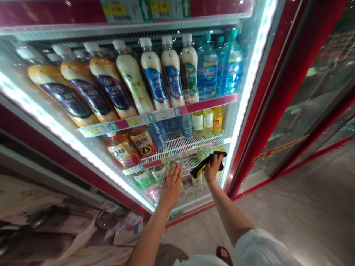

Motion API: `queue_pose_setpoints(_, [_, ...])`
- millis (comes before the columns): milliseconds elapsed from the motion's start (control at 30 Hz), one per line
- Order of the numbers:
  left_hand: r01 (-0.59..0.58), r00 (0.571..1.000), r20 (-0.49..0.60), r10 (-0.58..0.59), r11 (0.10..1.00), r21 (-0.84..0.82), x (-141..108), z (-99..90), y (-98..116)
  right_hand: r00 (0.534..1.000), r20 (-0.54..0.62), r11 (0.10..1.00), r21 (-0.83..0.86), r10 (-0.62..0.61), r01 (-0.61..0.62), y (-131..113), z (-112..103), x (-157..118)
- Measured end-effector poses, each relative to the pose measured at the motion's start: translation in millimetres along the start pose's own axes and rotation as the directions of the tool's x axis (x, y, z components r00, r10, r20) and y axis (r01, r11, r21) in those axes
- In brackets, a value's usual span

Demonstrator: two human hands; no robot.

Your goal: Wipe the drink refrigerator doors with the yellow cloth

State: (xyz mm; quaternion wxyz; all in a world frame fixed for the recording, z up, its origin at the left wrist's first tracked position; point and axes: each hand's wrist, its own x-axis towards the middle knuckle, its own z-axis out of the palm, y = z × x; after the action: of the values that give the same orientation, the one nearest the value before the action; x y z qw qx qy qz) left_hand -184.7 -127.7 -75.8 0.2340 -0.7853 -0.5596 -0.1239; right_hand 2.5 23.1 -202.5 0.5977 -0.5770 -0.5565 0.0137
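Before me stands a lit drinks cooler with bottles on its shelves. My left hand (171, 187) is open, fingers stretched upward in front of the lower shelves, holding nothing; whether it touches anything is unclear. To its right, my right hand (213, 168) grips a black object with yellow parts (200, 168), its exact kind hard to tell. Just above my hands, a wire shelf (173, 145) carries red-labelled bottles (142, 142) at its left and a yellow bottle (218, 120) at its right. Green-labelled bottles (144, 178) sit lower, partly hidden behind my left hand.
The upper shelf (208, 105) holds a row of white-capped bottles (155, 75) and blue bottles (208, 72). A red door frame (277, 107) rises at the right, beside more glass-fronted coolers. Packaged goods (55, 227) are at the lower left. Grey floor (299, 210) shows below.
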Motion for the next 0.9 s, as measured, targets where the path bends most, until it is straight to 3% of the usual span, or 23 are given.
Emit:
queue_pose_setpoints(100, [-0.025, 0.999, 0.026, 0.025, 1.0, -0.016, 4.7, -2.3, 4.3, 0.999, 0.031, 0.999, 0.004, 0.038, -0.038, -9.5, 7.3, -18.7])
queue_pose_setpoints(200, [-0.057, 0.998, 0.036, 0.058, 0.998, -0.024, 12.1, -1.0, 9.2, 0.997, 0.075, 0.999, 0.043, -0.027, 0.024, -13.8, 9.8, 0.7])
queue_pose_setpoints(300, [-0.07, 0.997, 0.035, 0.071, 0.997, -0.039, 19.9, 2.5, 16.7, 0.999, 0.027, 0.998, 0.059, -0.033, 0.032, 1.7, 1.7, 38.1])
queue_pose_setpoints(367, [-0.072, 0.997, 0.032, 0.074, 0.996, -0.047, 23.8, 4.5, 23.1, 0.999, -0.048, 1.0, 0.027, 0.008, -0.006, 15.1, -4.2, 48.7])
queue_pose_setpoints(467, [-0.087, 0.996, 0.03, 0.089, 0.995, -0.045, 28.1, 5.8, 32.7, 0.992, -0.106, 0.998, -0.018, 0.062, -0.064, 23.8, -6.2, 36.5])
queue_pose_setpoints(567, [-0.11, 0.993, 0.04, 0.111, 0.993, -0.035, 33.6, 6.6, 39.5, 0.995, -0.083, 0.998, -0.037, 0.054, -0.057, 23.0, -4.3, 26.4])
queue_pose_setpoints(767, [-0.107, 0.993, 0.051, 0.109, 0.993, -0.052, 52.5, 15.4, 54.7, 0.998, -0.04, 0.998, -0.035, 0.052, -0.054, 48.7, -21.3, 71.2])
queue_pose_setpoints(900, [-0.088, 0.996, 0.03, 0.09, 0.995, -0.056, 61.0, 23.9, 74.5, 0.989, -0.067, 0.991, -0.031, 0.129, -0.131, 56.3, -27.6, 57.1])
